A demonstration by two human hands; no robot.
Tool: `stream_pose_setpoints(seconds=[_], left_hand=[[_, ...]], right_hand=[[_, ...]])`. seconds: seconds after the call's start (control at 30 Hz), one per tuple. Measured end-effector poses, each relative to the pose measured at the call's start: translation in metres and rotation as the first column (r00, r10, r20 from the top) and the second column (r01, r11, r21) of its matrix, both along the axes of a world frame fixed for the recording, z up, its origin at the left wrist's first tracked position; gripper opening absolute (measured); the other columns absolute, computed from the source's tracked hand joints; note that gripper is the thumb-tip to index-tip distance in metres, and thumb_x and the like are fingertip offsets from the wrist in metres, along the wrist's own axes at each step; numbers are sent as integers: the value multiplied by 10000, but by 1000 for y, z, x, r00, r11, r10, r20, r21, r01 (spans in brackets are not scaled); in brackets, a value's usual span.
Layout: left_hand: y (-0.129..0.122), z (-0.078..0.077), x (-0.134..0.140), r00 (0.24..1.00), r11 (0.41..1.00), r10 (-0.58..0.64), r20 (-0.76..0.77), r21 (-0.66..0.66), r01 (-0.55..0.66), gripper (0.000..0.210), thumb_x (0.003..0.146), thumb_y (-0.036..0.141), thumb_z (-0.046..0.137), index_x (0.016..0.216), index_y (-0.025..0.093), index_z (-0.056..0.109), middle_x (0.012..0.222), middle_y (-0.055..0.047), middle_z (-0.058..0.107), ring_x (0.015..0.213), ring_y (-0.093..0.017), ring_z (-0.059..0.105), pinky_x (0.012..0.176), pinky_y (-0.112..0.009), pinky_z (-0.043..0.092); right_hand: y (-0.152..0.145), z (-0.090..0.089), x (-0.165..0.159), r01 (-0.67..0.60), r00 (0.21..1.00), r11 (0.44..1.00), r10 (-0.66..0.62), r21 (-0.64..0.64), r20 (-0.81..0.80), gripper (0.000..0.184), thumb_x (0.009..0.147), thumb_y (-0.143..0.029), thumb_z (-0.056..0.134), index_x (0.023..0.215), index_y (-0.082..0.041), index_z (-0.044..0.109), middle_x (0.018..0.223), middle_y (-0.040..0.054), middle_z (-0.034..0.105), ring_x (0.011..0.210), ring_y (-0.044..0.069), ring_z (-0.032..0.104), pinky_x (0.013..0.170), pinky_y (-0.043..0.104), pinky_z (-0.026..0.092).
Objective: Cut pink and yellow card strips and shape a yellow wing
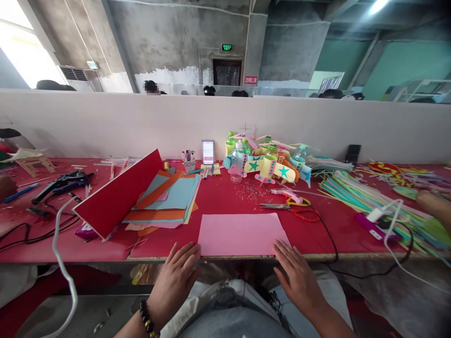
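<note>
A pink sheet of paper [239,234] lies flat at the front edge of the red table [225,202]. At its lower left corner is my left hand [179,272], fingers stretched out and fingertips near the paper's edge. My right hand [294,274] lies flat with its fingers on the lower right corner. Neither hand grips anything. Behind the paper are scissors [278,206] with yellow and red handles and a pink glue gun [287,194]. To the left, coloured sheets [169,197] in blue and orange lie in a loose stack.
A red board [120,192] leans upright at the left. Plastic bottles dressed as paper planes [268,166] stand at the back, near a pen cup [189,162] and a phone [208,152]. Paper strips [359,197] and a purple power strip [377,227] with cables are at the right.
</note>
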State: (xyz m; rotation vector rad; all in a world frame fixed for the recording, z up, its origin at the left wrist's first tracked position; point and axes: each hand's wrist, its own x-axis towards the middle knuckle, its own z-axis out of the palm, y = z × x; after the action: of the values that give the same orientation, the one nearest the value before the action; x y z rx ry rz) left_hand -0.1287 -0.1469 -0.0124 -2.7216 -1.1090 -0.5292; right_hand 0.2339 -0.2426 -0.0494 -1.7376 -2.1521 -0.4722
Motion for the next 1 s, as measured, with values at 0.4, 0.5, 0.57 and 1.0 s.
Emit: stream_pose_setpoints(seconds=[0.4,0.5,0.57,1.0], left_hand=[[10,7,14,955,971,-239,177,52,233,265,890,169,487,1069,272,653,1057,-4,699,1008,-165,614,1026,-415,414],[6,23,7,934,974,-226,275,55,220,271,876,143,489,1043,266,664,983,-9,712,939,-155,642,1005,-405,440],[2,35,-2,913,980,-200,356,60,192,258,867,136,489,998,252,678,928,-16,716,893,-156,656,965,-386,477],[13,129,-57,505,803,271,819,97,-588,161,772,385,653,844,245,685,629,71,599,537,-107,536,533,-238,447]], right_hand=[[4,15,23,-89,978,990,109,113,-179,255,900,-177,470,1076,-223,650,1100,59,689,1067,197,613,980,407,468],[6,21,24,-80,970,990,103,113,-219,243,906,-200,464,1025,-234,673,1040,53,710,1028,192,633,967,411,477],[9,24,27,-64,970,989,93,130,-227,234,906,-218,470,1003,-237,683,1008,50,721,1003,195,644,954,418,482],[12,31,32,24,925,984,44,175,-377,170,909,-282,497,855,-198,635,817,54,692,790,192,643,754,326,519]])
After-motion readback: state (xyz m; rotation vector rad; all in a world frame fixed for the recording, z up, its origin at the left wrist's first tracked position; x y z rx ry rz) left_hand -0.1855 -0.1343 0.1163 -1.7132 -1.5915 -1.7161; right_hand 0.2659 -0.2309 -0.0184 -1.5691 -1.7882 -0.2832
